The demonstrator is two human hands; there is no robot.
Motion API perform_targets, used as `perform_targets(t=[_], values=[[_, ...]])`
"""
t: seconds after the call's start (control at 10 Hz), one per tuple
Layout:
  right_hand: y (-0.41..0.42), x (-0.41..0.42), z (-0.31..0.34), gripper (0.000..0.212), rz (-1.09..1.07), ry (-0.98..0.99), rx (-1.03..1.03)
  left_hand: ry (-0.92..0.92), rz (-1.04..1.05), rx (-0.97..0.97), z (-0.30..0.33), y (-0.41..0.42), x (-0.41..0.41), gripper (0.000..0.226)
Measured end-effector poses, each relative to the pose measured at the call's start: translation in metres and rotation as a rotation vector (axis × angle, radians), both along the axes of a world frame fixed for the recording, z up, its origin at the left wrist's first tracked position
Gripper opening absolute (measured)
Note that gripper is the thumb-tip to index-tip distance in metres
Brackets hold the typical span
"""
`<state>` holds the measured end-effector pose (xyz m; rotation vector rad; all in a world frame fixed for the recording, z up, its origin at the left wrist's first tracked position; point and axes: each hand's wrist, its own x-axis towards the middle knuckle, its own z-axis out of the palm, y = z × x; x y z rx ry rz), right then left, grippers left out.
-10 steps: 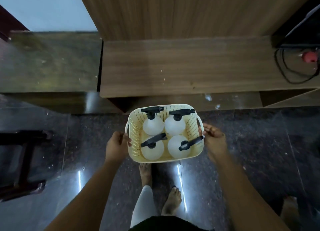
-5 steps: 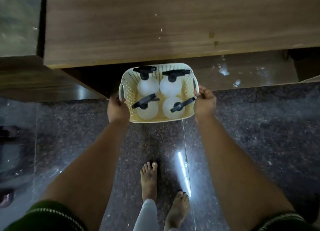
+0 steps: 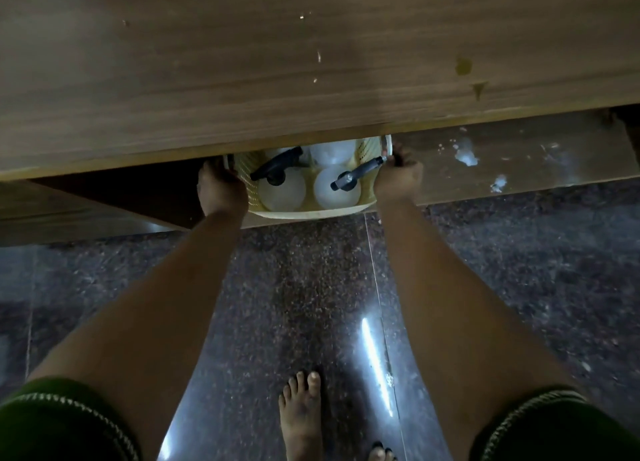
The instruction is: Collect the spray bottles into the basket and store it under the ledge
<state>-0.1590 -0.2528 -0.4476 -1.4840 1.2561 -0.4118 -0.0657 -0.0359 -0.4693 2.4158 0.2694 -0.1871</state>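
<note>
You had both hands on the cream perforated plastic basket [image 3: 363, 197], one at each side handle. Your left hand [image 3: 221, 192] curled around the rim at the basket's 9 o'clock side, and your right hand [image 3: 398, 180] clenched the handle at its 3 o'clock side, so each grip was grasping the basket.

The basket sat partly beneath the front edge of the long brown wood-grain ledge [image 3: 311, 79], which covered its 12 o'clock half. Whether its base touched the lower shelf or hung above it could not be told from the head view.

Inside it stood the round white spray bottles with black trigger heads. The near-left bottle [image 3: 282, 192] and the near-right bottle [image 3: 337, 192] were in plain sight, side by side and nearly touching. Behind them, toward 12 o'clock, the white shoulder of another bottle [image 3: 329, 152] showed just below the ledge's edge; anything further back was hidden.

To the basket's 3 o'clock, the pale lower shelf [image 3: 519, 169] under the ledge carried white smudges. At 6 o'clock lay the dark speckled polished floor [image 3: 298, 287], with a bright streak of reflected light on it, and your bare foot [image 3: 299, 415] stood there. Dark green sleeves with pale stitched trim [image 3: 69, 422] framed the lower corners.
</note>
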Motion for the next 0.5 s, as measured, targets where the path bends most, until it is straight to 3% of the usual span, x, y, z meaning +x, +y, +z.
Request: perform_targets(t=[0.2,0.3,0.4,0.5], values=[[-0.017,0.025,-0.009,0.025,0.017,0.098,0.022,-0.014,0.076,-0.079,-0.002,-0.009,0.007,0.032],[-0.017,0.024,-0.008,0.029,0.035,0.126,-0.014,0.035,0.092,-0.168,-0.005,-0.004,0.011,0.047],[-0.013,0.008,-0.009,0.032,0.125,0.126,-0.073,0.020,-0.011,-0.094,0.007,0.001,-0.001,0.049],[0.007,-0.025,-0.013,0.046,0.214,0.097,-0.259,-0.101,-0.206,-0.022,0.014,-0.002,-0.039,0.057]])
